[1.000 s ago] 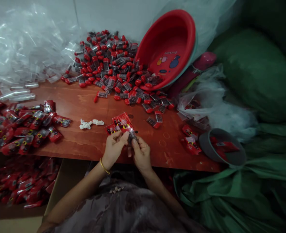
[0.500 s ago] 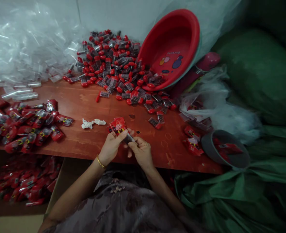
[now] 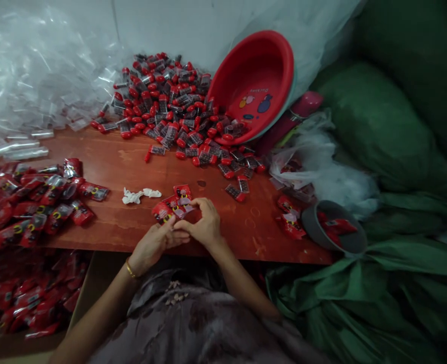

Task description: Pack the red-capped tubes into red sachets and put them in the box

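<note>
Both bare forearms reach forward from the body and converge, the hands meeting close together. The left hand (image 3: pixel 153 244) lies low, palm turned inward, its fingers (image 3: pixel 178 237) stretched toward the other hand, with a thin gold bangle at the wrist. The right hand (image 3: pixel 204 226) is arched, knuckles up, its fingers (image 3: pixel 193 206) curled down and inward, touching the left fingertips.

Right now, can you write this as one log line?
left hand: on red packets | right hand: on red packets | table: capped tubes pile, red basin
</note>
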Motion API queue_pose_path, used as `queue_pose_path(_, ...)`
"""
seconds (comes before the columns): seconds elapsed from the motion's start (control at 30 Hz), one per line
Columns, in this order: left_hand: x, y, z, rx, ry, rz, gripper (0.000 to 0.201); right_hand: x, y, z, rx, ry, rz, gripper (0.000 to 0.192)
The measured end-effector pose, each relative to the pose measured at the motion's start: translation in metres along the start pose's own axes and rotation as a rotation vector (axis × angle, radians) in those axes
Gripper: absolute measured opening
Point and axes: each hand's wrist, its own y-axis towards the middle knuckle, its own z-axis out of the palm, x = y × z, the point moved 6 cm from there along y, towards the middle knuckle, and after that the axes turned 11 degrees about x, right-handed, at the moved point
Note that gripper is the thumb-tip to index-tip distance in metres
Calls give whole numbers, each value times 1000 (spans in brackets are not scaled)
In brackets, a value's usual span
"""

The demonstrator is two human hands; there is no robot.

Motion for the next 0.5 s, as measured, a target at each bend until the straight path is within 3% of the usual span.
queue_pose_path(0.1,-38,-23,-55,-217,-102,21,30,-23,18,-28,-73,-305,21,57)
queue_pose_path(0.2,-106,-56,-117,-397,-153,304,35,-76,23,-53,-90,-512,291,48)
queue_pose_path(0.3,-149,-75,-147,-500,-89,555,48,-106,16,-45,20,-568,291,39)
queue_pose_path(0.37,-150,-64,-136,-522,40,599,48,-106,8,-32,33,-571,193,40)
queue_pose_path(0.4,-143,-52,-121,-502,150,581,44,-103,3,-25,26,-568,151,42)
queue_pose_path(0.5,-115,-5,-57,-490,817,583,40,-94,-6,-14,2,-555,96,44)
